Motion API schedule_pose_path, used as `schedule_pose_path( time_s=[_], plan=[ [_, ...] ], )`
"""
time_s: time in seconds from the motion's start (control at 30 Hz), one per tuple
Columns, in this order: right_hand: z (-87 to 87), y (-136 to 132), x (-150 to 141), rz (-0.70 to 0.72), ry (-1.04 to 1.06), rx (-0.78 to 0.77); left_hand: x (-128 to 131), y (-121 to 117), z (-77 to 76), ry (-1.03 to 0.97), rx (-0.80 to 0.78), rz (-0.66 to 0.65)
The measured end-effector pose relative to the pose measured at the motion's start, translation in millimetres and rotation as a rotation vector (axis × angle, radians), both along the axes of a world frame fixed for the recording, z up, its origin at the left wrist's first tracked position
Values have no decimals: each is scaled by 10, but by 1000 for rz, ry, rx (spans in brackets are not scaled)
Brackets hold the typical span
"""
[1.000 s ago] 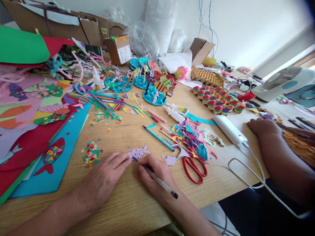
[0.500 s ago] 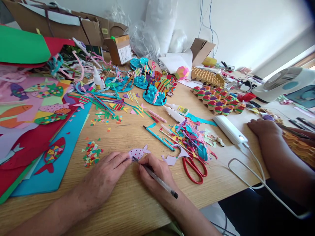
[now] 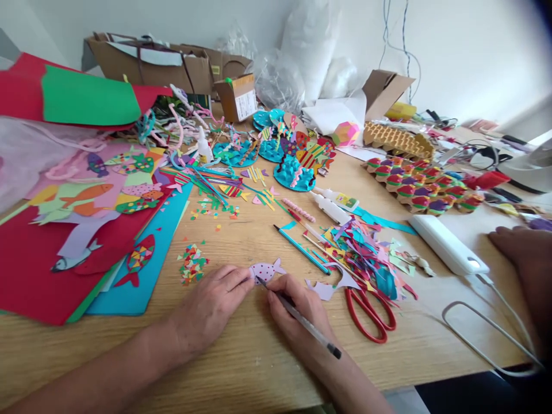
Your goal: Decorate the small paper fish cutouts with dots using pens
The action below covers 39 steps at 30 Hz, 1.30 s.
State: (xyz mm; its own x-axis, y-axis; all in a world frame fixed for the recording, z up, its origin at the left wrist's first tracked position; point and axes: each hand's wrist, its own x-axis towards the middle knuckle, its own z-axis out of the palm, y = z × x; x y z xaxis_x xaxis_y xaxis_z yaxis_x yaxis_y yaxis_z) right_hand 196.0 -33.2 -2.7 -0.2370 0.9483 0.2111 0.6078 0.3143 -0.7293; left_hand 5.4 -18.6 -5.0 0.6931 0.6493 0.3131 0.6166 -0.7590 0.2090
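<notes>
A small lilac paper fish (image 3: 268, 270) with dark dots lies on the wooden table, its tail pointing right. The closed fingertips of my left hand (image 3: 209, 302) hold its head end down. In my right hand (image 3: 297, 313) is a clear ballpoint pen (image 3: 311, 329), whose tip touches the fish near its head. Just right of that hand are lilac paper offcuts (image 3: 323, 289) and red-handled scissors (image 3: 370, 322), their blades hidden under scraps. A heap of tiny coloured paper bits (image 3: 192, 263) sits left of the fish.
Coloured paper sheets with cut-out fish (image 3: 140, 254) cover the left side. Beyond the hands lie a blue pen (image 3: 302, 248), glue bottles (image 3: 332, 207) and paper strips (image 3: 366, 253). A white power bank (image 3: 448, 244) with a cable stands right, near another person's hand (image 3: 515, 244).
The view has swung left, so everything appears shifted to the right. Both hands keep their places on the fish, with the pen tip still at its head end.
</notes>
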Motion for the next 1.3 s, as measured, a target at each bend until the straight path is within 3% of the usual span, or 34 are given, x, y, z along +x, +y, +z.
schedule_pose_path(
  time_s=[0.3, 0.53, 0.63, 0.77, 0.93, 1.1, 1.3],
  plan=[
    [31, 10, -10, -12, 48, -4, 3, 8, -2, 6, -31, 4],
    [84, -108, 101, -193, 171, 121, -50, 40, -27, -20, -66, -9],
    [118, -166, 227, -150, 68, 249, -65, 55, -19, -57, -66, -19],
    [111, -211, 435, 11, -67, 363, -63, 59, 24, -120, -86, 0],
    [158, -260, 674, 128, -37, 159, -81, 82, 112, -157, -91, 53],
    [245, -268, 784, 182, 142, -45, -121, 120, 216, 35, -274, 155],
    [147, -83, 675, 35, 232, -119, -4, 171, 213, 124, -321, 198]
  ],
)
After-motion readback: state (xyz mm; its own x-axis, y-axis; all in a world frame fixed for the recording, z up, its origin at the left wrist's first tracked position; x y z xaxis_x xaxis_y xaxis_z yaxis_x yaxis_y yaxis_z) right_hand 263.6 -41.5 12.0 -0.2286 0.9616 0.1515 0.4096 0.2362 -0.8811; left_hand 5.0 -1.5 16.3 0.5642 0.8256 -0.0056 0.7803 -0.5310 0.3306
